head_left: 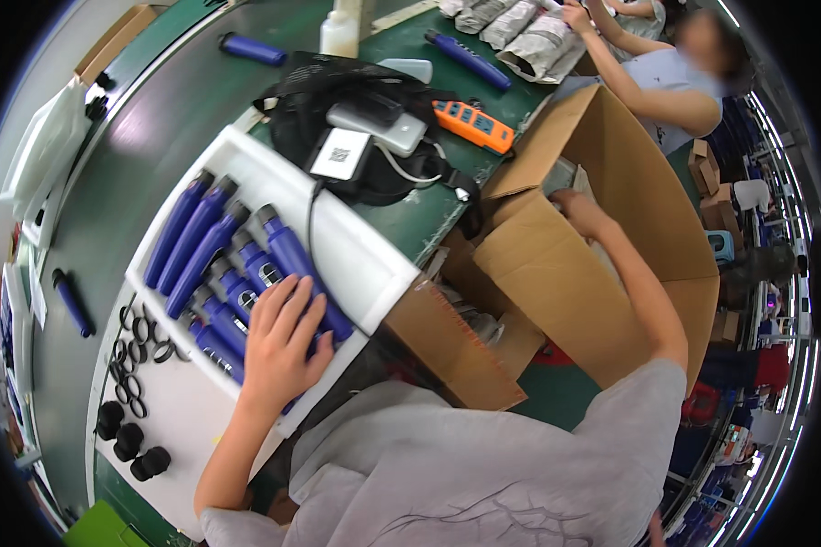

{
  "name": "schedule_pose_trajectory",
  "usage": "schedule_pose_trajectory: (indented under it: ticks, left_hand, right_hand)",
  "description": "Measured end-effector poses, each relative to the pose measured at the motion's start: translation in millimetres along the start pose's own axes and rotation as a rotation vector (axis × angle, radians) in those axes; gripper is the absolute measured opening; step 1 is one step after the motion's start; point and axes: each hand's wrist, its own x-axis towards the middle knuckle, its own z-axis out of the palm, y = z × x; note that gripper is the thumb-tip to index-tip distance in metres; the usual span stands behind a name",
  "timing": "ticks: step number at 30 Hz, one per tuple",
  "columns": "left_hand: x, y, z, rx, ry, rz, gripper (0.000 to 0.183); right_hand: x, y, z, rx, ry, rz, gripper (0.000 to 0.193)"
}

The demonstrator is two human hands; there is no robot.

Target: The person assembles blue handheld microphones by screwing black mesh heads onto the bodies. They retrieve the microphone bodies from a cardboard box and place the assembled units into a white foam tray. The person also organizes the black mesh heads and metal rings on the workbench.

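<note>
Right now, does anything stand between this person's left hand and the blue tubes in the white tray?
Nothing visible does: the left hand is spread directly over the blue tubes. A black cable crosses the white tray, but to the hand's right.

Left hand (pixel 283 345) palm down, fingers (pixel 291 299) apart, right arm (pixel 643 290) bent, right hand (pixel 584 215) curled

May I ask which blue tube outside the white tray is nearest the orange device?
The upper-right blue tube, beyond the orange device; the others outside lie farther left.
</note>
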Motion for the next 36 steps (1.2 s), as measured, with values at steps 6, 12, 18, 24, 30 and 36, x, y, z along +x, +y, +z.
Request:
schedule_pose_trajectory:
  ticks: [6,12,18,24,30,36]
  left_hand:
    - [6,2,2,0.045,-0.089,-0.028,0.047]
    - [9,1,6,0.088,-0.120,-0.028,0.046]
    - [4,2,7,0.138,-0.139,-0.060,0.041]
    - [-1,1,8,0.147,-0.141,-0.058,0.040]
    - [0,0,10,0.138,-0.127,-0.056,0.039]
    - [17,6,6,0.098,-0.091,-0.049,0.034]
  right_hand:
    - [58,63,130,-0.419,-0.146,-0.389,0.055]
    - [21,148,172,-0.596,-0.836,0.441,0.044]
    - [-6,196,186,-0.500,-1.169,0.119,0.052]
    - [50,146,203,0.335,-0.038,1.176,0.108]
    - [23,163,217,0.182,-0.018,1.277,0.140]
    - [-17,231,268,0.591,0.033,0.988,0.098]
